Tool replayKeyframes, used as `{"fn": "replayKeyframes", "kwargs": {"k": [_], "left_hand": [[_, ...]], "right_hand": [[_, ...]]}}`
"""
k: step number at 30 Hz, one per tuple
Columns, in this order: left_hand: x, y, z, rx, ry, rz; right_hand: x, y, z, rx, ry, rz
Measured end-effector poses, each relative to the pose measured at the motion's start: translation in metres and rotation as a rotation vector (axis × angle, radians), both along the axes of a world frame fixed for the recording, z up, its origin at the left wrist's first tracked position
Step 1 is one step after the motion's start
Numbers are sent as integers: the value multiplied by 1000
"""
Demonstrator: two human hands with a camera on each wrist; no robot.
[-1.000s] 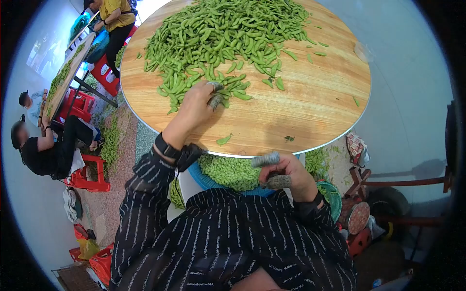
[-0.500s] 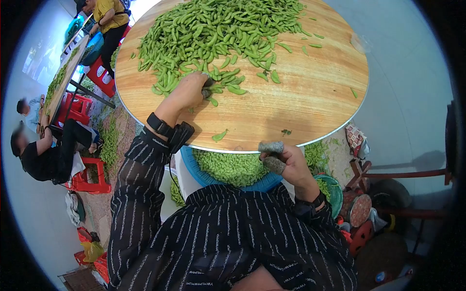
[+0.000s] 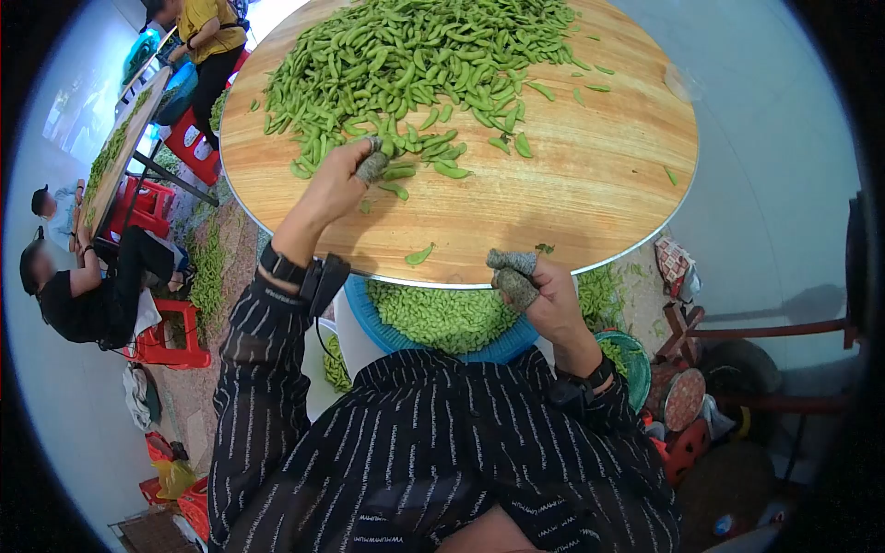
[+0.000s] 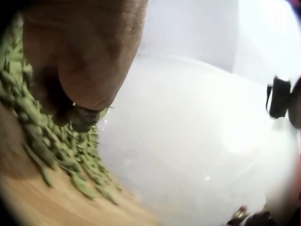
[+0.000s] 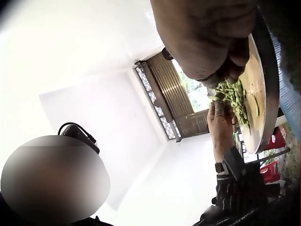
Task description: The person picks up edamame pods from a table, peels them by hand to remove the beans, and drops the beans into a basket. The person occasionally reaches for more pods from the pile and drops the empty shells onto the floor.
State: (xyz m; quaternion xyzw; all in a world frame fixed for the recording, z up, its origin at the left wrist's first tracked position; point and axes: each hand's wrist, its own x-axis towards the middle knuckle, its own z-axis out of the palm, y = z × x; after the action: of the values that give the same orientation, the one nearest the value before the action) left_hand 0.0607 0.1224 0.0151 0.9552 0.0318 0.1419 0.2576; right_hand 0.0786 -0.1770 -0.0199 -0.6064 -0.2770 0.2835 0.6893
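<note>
My left hand [image 3: 336,182], thumb and a finger wrapped in grey tape, pinches a green soybean pod [image 3: 387,147] at the near edge of the pod pile [image 3: 406,69]. Several loose pods lie just right of its fingertips. My right hand [image 3: 550,293] hovers over the near rim of the round wooden table [image 3: 553,203], its wrapped finger and thumb pointing left, close together, with nothing visible between them. Below that rim sits a blue basin [image 3: 355,304] filled with shelled green beans [image 3: 441,315]. In the left wrist view, the left hand [image 4: 89,52] hides most of what it pinches.
One stray pod [image 3: 418,254] lies near the table's front edge. A white tub [image 3: 318,378] with pods is left of my lap; a green basket [image 3: 636,378] stands at the right. Other people work at a long table [image 3: 118,161] on the left, among red stools [image 3: 169,334].
My left hand has drawn slightly back and left from the loose pods, with a pod between its fingertips. My right hand has risen toward the table rim, its finger and thumb closer together.
</note>
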Motion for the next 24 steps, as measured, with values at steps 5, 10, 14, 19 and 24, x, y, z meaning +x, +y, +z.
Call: {"fn": "replayKeyframes", "kwargs": {"k": [5,10,14,19,24], "left_hand": [[-39,-68,11,-932,241,-243],[-52,-86,0,-888,299,-299],[-53,-88,0,-767,195,-383],[-54,-91,10,-645,217,-412],[-55,-94,16,-591,202,-439]], "right_hand": [[1,20,19,63,112,-24],[-1,26,30,63,160,91],[-4,27,32,28,144,97],[-4,27,27,73,162,97],[-5,27,22,83,155,106]]}}
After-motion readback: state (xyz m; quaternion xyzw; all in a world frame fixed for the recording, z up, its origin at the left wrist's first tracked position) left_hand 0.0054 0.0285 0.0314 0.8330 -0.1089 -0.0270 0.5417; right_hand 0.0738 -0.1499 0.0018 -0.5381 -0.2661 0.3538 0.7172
